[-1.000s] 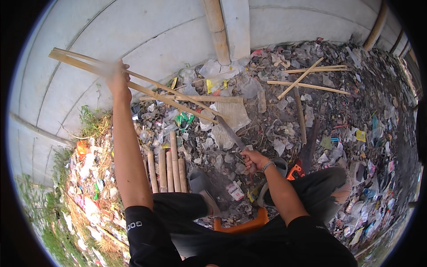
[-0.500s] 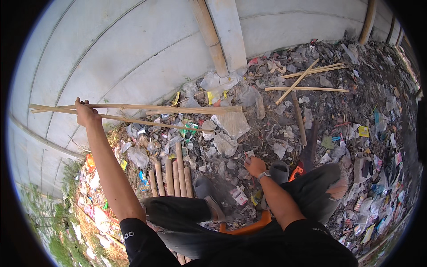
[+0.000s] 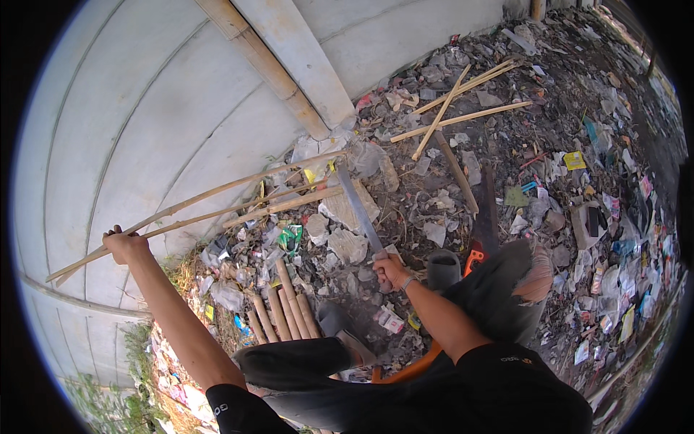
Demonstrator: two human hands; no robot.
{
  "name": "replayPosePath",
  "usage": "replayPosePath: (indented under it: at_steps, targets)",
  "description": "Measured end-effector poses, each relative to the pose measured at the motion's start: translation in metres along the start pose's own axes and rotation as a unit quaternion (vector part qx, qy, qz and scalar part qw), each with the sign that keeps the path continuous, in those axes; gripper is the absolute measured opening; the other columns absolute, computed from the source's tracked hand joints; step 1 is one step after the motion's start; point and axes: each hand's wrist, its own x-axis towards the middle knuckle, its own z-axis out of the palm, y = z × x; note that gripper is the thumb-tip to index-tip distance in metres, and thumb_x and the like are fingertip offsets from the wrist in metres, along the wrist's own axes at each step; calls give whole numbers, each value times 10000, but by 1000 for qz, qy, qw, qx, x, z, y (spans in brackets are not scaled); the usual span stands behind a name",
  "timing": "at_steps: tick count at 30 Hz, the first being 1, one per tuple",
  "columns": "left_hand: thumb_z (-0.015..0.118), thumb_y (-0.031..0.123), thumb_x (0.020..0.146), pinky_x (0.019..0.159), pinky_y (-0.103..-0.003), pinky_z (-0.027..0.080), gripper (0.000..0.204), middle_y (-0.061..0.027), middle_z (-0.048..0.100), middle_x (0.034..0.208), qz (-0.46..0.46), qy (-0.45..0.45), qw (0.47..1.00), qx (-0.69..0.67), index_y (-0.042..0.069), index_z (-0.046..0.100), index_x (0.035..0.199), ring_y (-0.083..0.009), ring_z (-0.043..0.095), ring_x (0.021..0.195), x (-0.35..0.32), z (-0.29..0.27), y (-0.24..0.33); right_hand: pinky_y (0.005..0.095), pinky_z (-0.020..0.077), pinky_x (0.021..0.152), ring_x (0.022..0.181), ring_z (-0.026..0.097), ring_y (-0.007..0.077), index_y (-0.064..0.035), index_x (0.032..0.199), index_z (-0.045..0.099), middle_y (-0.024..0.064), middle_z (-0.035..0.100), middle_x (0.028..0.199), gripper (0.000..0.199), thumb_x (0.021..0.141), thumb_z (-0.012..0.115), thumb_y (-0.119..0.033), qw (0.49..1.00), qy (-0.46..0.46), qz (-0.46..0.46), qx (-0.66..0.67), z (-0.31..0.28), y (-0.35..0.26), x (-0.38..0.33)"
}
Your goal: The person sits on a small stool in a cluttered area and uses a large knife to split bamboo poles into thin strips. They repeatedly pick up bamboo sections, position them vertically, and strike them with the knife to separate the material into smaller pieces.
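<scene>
Left hand is gripping two bamboo strips inside curled fingers; right hand is clasping a knife, extending beyond closed fingers — strips, likely springy, are posing a deflection risk.

Grey panelled wall, pale post, litter-strewn dark ground, green plants at lower left, daylight

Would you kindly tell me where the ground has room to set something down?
Seen from here, the barest patch is dark soil between the knife in the right hand and the dark stick, though scraps dot it. Left of the knife is crowded with short bamboo pieces and rubbish.
</scene>
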Motion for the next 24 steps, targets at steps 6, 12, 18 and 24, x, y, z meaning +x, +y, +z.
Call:
replayPosePath:
  at_steps: [6, 12, 18, 24]
  targets:
    - [416, 191, 998, 737, -410, 507, 426, -120, 685, 1267, -88, 54, 994, -34, -69, 556, 1305, -255, 635, 1090, -32, -2, -55, 404, 438, 545, 491, 423, 159, -116, 746, 506, 5, 446, 628, 168, 836, 645, -138, 964, 21, -33, 263, 50, -11, 6]
    - [396, 249, 971, 654, -367, 367, 413, -64, 658, 1267, -204, 44, 976, -63, 26, 565, 1273, -206, 537, 910, -105, 7, -109, 342, 412, 497, 492, 416, 133, -77, 760, 526, -7, 447, 636, 139, 833, 644, -75, 959, 139, -25, 245, 36, -17, 5]
    - [438, 446, 1015, 645, -374, 360, 563, -61, 642, 1248, -340, -85, 925, -144, 76, 442, 1439, -195, 500, 863, -280, 75, -197, 328, 423, 470, 483, 430, 125, -60, 783, 567, 2, 488, 635, 105, 831, 660, -59, 975, 144, -24, 168, 30, -11, -9]
    - [766, 594, 791, 1256, -525, 55, 1141, -207, 109, 1703, -502, -530, 662, 169, 75, 203, 1637, -371, 81, 1567, -453, 18, -294, 351, 423, 474, 488, 487, 129, -37, 788, 596, 11, 539, 634, 108, 840, 680, -80, 985, 167, -41, 31, 33, 2, -9]
